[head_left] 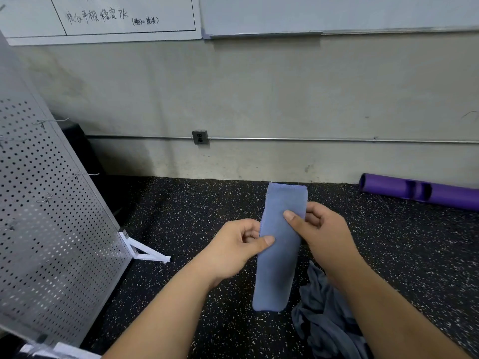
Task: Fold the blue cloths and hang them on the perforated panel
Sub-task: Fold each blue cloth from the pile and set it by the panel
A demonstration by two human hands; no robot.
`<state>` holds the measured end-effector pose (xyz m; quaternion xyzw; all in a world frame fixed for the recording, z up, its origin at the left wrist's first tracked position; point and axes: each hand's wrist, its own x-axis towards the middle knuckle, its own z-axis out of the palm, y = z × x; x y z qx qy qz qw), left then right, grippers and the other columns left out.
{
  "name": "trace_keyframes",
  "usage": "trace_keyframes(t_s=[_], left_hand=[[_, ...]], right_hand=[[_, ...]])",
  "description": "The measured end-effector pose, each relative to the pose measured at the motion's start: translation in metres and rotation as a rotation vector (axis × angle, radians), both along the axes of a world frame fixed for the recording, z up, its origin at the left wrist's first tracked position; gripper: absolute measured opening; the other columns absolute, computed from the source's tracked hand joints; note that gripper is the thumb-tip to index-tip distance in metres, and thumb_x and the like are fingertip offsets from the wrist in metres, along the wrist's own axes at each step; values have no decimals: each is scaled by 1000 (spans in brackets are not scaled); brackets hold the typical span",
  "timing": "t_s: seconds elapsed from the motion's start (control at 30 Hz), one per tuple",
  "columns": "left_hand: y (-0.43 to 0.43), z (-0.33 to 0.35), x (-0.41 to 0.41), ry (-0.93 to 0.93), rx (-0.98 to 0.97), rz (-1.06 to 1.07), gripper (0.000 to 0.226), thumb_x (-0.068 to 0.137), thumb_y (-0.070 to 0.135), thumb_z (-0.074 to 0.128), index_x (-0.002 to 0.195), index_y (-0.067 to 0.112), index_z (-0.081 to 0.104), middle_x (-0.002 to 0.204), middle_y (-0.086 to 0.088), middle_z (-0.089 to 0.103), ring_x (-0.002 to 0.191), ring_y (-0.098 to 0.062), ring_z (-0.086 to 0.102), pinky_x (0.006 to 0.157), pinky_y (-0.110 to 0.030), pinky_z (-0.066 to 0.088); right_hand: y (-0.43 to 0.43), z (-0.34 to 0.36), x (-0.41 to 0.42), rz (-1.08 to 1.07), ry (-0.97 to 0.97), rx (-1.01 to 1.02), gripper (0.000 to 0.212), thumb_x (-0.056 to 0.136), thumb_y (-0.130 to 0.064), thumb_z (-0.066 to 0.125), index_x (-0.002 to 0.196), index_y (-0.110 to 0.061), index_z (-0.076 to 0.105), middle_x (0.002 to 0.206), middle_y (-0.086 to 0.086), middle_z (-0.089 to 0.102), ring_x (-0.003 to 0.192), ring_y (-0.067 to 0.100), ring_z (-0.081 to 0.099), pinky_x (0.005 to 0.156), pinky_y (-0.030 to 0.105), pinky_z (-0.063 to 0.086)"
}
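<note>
Folded blue cloth [275,281] is held up in the air in front of the person, a long narrow strip several layers thick. It runs from near the base of the wall down toward the camera, over the speckled black floor [194,203]. Left hand [233,251] pinches the strip's left edge about midway, thumb flat on the front face and fingers curled behind. Right hand [321,229] pinches the right edge slightly higher up, with the thumb on the front and the fingers tucked behind. Both hands are clamped on the same cloth, close together, with only the strip's width between them. The lower end of the strip hangs free and touches nothing. A crumpled heap of grey-blue cloth [329,314] lies on the floor at lower right, partly under the right forearm. Whether it is one piece or several is hard to say from this angle. The perforated panel [51,203] stands at the left, grey metal, leaning in the wide-angle view, well apart from the held cloth. Bare metal hooks [85,174] stick out of it with no cloth on them. The panel's white foot bracket [145,251] rests on the floor. A purple foam roller [420,191] lies against the wall at right. A wall socket [199,137] sits on a thin conduit, and a whiteboard [103,16] with handwriting is at top left.
</note>
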<state>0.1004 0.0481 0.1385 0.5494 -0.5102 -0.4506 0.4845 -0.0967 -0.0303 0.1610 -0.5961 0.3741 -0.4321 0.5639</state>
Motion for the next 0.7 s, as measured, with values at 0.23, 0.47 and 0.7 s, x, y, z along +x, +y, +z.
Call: trace_keyframes(t_s=[0.23,0.47,0.7], left_hand=[[-2,11,-12,285,36,296,21,100,24,74,102,4,80,97,-19,80,79,-19,71,62,-27,57],[-3,9,-8,268,160,214,31,100,19,75,126,7,62,100,-14,81,82,-19,74,79,-35,61],[-4,14,-6,298,47,408,39,93,22,83,125,20,61,99,-17,81,79,-20,71,71,-33,55]], right_hand=[[4,-2,3,195,195,32,59,97,-17,78,149,-24,50,108,0,82,105,24,78,100,52,60],[2,-6,3,122,151,-35,56,104,-16,68,145,-51,52,102,3,82,102,19,77,97,46,60],[1,-8,-2,295,172,-52,54,94,-3,78,133,-40,70,122,5,78,113,28,73,108,56,55]])
